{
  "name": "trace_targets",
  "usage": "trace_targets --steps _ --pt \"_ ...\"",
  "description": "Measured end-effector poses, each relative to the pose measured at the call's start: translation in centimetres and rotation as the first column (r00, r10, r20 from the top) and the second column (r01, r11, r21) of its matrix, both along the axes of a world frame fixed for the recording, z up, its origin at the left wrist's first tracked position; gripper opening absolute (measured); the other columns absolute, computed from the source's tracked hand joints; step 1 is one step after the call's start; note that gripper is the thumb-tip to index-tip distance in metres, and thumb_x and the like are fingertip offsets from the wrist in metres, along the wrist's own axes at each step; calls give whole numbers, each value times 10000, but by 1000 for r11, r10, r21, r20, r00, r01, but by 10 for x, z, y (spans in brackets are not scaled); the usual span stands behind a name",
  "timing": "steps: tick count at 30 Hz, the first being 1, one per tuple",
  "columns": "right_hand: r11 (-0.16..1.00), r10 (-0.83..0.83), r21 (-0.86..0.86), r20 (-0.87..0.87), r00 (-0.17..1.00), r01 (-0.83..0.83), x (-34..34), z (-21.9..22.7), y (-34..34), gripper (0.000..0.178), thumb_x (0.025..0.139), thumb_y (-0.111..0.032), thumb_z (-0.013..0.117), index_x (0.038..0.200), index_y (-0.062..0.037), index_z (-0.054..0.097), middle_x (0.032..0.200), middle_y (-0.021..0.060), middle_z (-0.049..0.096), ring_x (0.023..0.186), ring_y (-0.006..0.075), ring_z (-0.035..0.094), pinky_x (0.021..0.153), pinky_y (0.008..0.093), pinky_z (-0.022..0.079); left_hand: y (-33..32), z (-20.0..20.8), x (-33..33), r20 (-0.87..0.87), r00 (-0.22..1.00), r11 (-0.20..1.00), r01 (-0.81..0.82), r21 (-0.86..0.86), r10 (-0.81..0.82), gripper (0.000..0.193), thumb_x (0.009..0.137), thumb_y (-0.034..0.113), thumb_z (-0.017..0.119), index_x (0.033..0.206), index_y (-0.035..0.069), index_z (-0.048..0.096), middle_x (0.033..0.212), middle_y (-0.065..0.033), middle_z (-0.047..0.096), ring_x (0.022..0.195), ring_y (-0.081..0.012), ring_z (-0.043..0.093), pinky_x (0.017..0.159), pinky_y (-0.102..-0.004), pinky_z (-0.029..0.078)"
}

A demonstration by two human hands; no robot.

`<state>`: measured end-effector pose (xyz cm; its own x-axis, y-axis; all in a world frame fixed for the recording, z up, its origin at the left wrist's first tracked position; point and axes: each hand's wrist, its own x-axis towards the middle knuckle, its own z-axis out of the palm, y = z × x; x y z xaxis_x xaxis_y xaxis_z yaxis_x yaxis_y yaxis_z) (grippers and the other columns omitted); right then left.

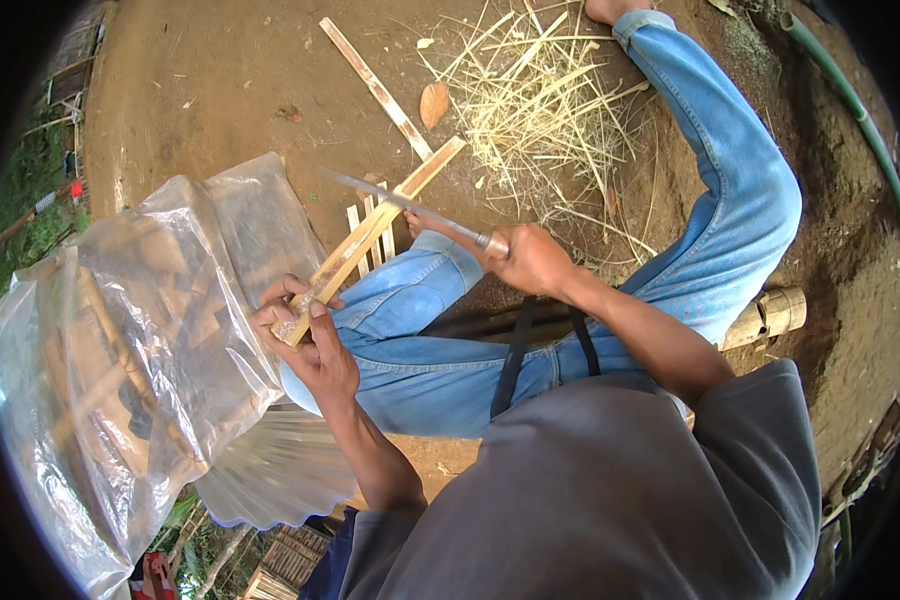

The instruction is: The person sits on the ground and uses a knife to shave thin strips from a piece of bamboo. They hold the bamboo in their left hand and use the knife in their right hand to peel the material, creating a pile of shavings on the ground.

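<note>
My left hand (315, 340) is closed around the near end of a split bamboo strip (355, 252), which slants up and to the right over my bent leg. In my right hand (532, 262) is the handle of a knife (438, 217). Its long thin blade points left and crosses the strip near the far end; whether the edge touches the bamboo I cannot tell. Several short, narrow strips (386, 240) show beside and under the held one. Beyond it, another bamboo strip (375, 88) lies on the dirt.
A pile of thin bamboo shavings (545, 110) covers the ground ahead, with a dry brown leaf (433, 104) beside it. Clear plastic sheeting (140, 300) drapes over pieces at left, above a corrugated translucent sheet (280, 465). A bamboo piece (780, 312) and a green pole (850, 105) lie at right.
</note>
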<state>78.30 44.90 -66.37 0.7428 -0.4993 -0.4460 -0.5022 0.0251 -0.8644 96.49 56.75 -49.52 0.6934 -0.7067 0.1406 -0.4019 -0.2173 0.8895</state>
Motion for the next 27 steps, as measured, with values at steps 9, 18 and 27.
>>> trace_targets --steps 9,18,27 --pt "997 62 41 -104 993 -58 1 -18 -7 136 822 -137 621 854 -13 666 757 166 695 561 256 651 573 431 549 1 -1 3 17 1000 1000 -22 11 22 259 939 -21 505 1036 85 290 1100 -139 445 841 -211 569 714 -327 523" --pt "992 127 31 -79 989 -125 3 -16 -5 187 796 -133 650 914 11 664 711 226 677 615 332 686 617 443 575 8 -5 13 10 999 999 -45 -18 45 216 962 18 503 1032 98 316 1113 -131 467 845 -214 565 712 -325 517" --pt "979 173 -77 -181 968 -189 8 -30 -21 245 844 -186 591 976 8 662 786 232 676 708 376 678 677 460 557 17 -7 28 -45 996 996 -80 -29 78 205 963 -11 471 1026 112 319 1101 -116 470 853 -206 550 735 -343 495"
